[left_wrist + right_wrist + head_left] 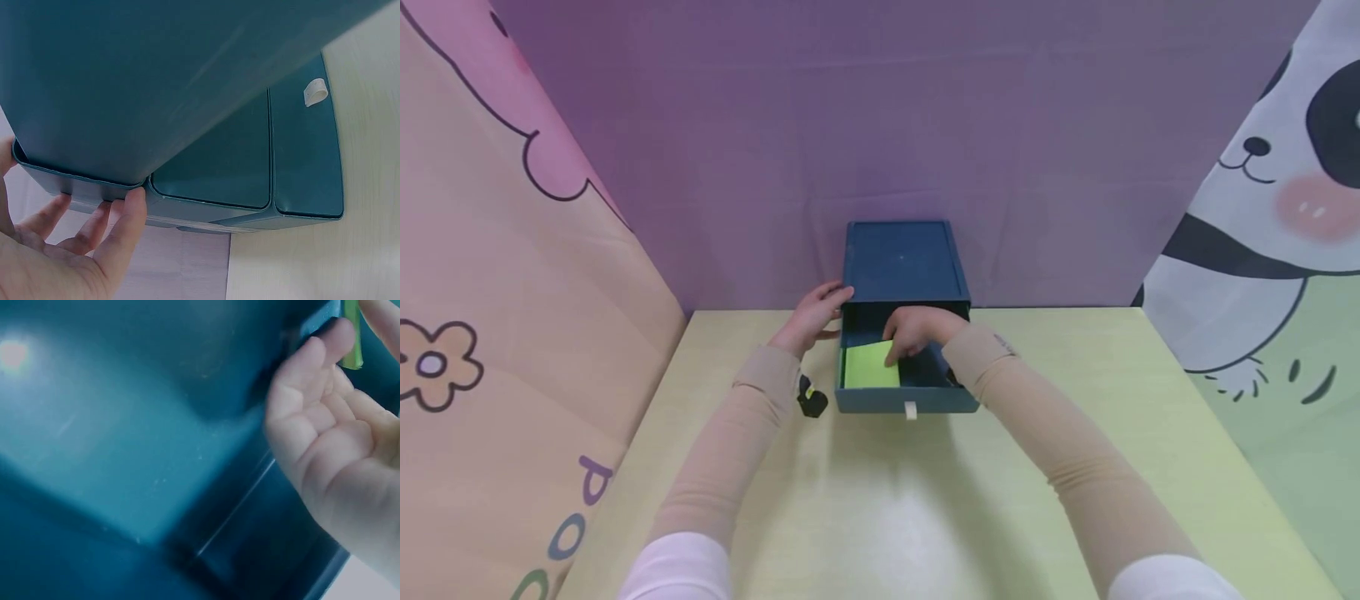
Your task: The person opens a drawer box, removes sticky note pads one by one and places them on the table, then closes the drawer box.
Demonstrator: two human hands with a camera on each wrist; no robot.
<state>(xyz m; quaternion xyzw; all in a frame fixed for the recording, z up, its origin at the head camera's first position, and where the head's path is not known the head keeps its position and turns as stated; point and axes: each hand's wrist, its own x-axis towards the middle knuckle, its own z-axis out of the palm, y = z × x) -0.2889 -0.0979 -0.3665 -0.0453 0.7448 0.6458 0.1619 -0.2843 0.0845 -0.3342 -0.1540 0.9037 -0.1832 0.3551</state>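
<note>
We see the right hand (pixel 921 327) reaching into the drawer (pixel 868 402), its thumb and fingers clamped on the edge of a green pad (pixel 871 367). The pad sits in the drawer's left front part, close behind the front wall. Its broad face turns up toward the head view, with the upper edge rising slightly to the right; the right wrist view gives us only a narrow green strip of it. Since it looks nearly square and its lower edge meets the front wall in view, we cannot tell its long axis.

Our left hand (pixel 816 315) rests against the left side of the blue cabinet (pixel 901 260), fingers apart and pressed to its wall rather than wrapped round it. The drawer stands pulled out toward us, a white tab (pixel 912 410) on its front. In the left wrist view we find two lower drawers (pixel 212 162) pushed in. A small black object (pixel 812 402) shows beside our left wrist. The cabinet stands on a pale table (pixel 887 517), before a purple backdrop (pixel 902 125).
</note>
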